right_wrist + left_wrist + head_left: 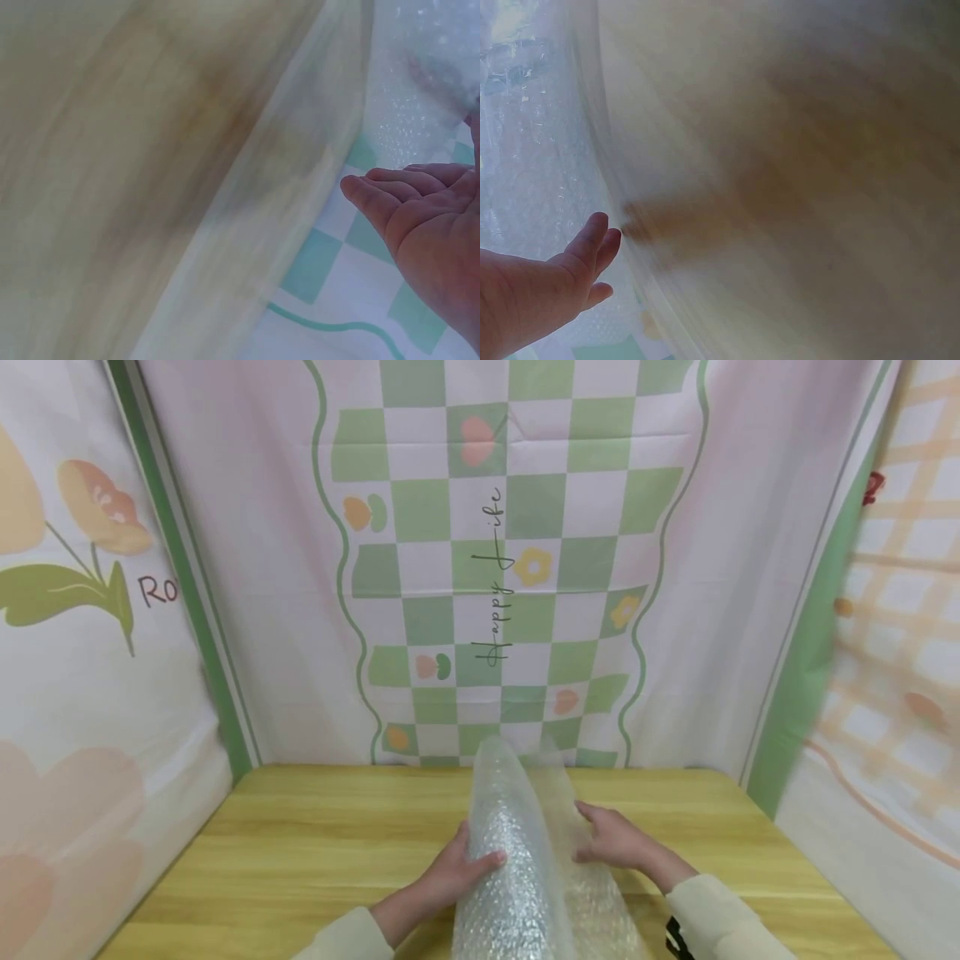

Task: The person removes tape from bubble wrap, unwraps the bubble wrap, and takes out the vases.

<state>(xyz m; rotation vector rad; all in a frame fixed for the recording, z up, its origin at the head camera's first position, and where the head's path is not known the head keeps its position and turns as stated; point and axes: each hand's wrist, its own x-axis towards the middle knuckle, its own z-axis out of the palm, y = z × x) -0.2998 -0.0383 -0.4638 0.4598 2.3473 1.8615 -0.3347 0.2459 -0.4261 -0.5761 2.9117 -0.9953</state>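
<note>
A clear sheet of bubble wrap stands rolled over into a tall curved shape in front of me, with a looser flap along its right side. My left hand lies against the left side, its thumb across the front of the plastic; in the left wrist view its fingers are extended beside the bubbled surface. At the flap's outer edge is my right hand, thumb and fingers spread apart. The right wrist view shows its palm facing up with straight fingers, the bubble wrap just past them.
Beneath everything is a wood-grain table. A green-and-white checked cloth hangs behind its far edge, and printed cloths hang at the left and right. Something black shows below the right sleeve.
</note>
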